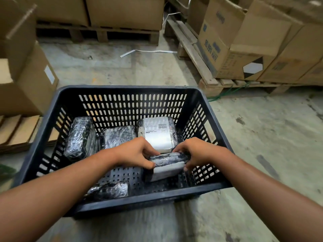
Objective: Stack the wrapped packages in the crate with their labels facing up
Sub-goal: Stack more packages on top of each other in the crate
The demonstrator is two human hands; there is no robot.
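Gripping wrapped package [167, 165] inside crate [129, 203]: your left hand [138, 152] and right hand [194, 152], fingers clamped on its ends, just before labelled package [158, 133].

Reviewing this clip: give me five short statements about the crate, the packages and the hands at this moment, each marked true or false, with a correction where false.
1. Both hands grip one package. True: the left hand and right hand hold the same plastic-wrapped package at either end.
2. The dark slotted plastic crate sits on a wooden pallet. False: it rests on the concrete floor.
3. A package at the far right of the crate shows a white barcode label facing up. True.
4. The crate is packed full. False: bare perforated bottom shows between the packages.
5. The held package lies flat, label up. False: it is tilted, its white face toward the camera.
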